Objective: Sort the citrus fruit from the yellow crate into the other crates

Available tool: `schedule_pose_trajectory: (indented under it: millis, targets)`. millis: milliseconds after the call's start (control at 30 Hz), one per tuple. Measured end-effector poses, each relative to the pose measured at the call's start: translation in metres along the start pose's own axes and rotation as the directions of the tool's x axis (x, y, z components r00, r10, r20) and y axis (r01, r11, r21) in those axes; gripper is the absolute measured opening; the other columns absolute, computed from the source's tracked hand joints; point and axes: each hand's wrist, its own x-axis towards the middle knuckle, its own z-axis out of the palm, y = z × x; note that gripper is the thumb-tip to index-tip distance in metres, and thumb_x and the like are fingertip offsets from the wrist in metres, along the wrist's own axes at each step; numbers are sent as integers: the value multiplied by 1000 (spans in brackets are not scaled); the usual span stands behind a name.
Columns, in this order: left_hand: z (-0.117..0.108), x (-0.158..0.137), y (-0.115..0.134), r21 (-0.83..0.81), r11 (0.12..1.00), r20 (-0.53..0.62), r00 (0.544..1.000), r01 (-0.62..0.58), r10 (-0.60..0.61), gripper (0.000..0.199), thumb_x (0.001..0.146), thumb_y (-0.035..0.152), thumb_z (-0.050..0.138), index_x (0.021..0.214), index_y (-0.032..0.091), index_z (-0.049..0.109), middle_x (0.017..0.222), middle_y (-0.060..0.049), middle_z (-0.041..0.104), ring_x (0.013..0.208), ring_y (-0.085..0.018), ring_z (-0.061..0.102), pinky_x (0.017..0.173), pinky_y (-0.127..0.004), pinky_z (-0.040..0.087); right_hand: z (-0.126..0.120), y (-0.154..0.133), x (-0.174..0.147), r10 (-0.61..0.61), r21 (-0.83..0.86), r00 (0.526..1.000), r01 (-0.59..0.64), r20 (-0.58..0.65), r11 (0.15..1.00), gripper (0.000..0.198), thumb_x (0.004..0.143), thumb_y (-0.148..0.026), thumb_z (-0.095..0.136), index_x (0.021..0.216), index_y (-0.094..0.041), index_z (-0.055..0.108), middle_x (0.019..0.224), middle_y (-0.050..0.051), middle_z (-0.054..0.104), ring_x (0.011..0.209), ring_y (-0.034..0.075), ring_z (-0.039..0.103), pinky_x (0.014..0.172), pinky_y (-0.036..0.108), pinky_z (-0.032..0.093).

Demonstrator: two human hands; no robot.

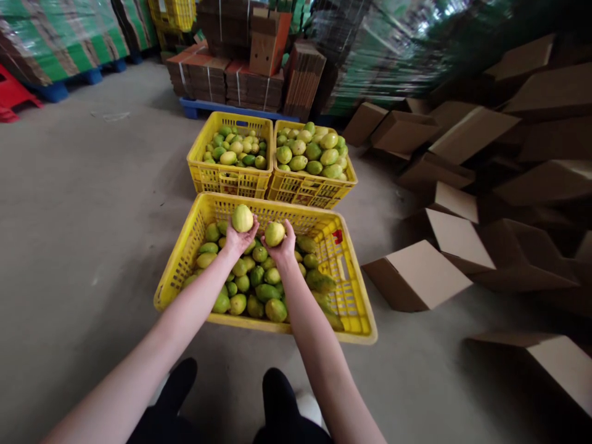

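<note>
My left hand (pixel 237 242) is cupped under a round, yellow-green papaya (pixel 242 218), its fingers curled beneath the fruit. A little to the right, my right hand (pixel 285 248) holds a smaller yellow-green papaya (pixel 275 234), with fingers bent around its side. Both hands are above a large yellow crate (pixel 358 296) with slotted walls. Inside lie several green and yellowish papayas (pixel 276 309), some long and others rounder. My forearms cover part of the pile.
Behind the large crate stand two yellow crates, left (pixel 230 176) and right (pixel 305 190), both holding similar fruit. Folded cardboard (pixel 203 77) is stacked on a blue pallet (pixel 189 108) beyond. Open cardboard boxes (pixel 423 271) cover the floor at right. A red plastic object (pixel 13 92) stands far left.
</note>
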Motion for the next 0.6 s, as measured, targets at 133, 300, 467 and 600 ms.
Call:
schedule_pose_trajectory:
  millis: [133, 300, 467, 600]
  targets:
    - [2, -4, 3, 59, 998, -13, 1000, -13, 14, 55, 96, 62, 48, 123, 17, 65, 80, -8, 67, 63, -17, 63, 58, -27, 61, 8, -4, -12, -10, 17, 1000, 11, -18, 1000, 20, 92, -36, 54, 93, -19, 65, 64, -1, 67, 56, 16, 63, 55, 31, 61]
    - [3, -1, 0, 175, 983, -44, 997, -57, 66, 34, 98, 48, 52, 108, 20, 67, 79, -6, 66, 67, -19, 66, 60, -29, 60, 14, -6, -15, 29, -24, 998, -30, -55, 999, 34, 97, -49, 45, 89, -22, 62, 68, 2, 68, 54, 15, 61, 45, 26, 54]
    - [3, 5, -4, 260, 964, -84, 994, -48, 72, 32, 97, 45, 52, 105, 20, 69, 86, -7, 70, 71, -20, 70, 58, -28, 58, 10, -7, -13, 33, -92, 987, -48, -156, 995, 42, 105, -46, 26, 89, -24, 59, 70, -1, 68, 56, 12, 60, 47, 21, 50]
    - [-6, 8, -5, 233, 973, -225, 973, 0, 54, 40, 95, 54, 55, 110, 19, 67, 80, -5, 65, 61, -16, 65, 48, -23, 54, 4, -2, -25, 102, -279, 968, -166, -231, 946, 41, 107, -40, 22, 89, -22, 55, 67, -1, 63, 59, 11, 61, 53, 20, 50]
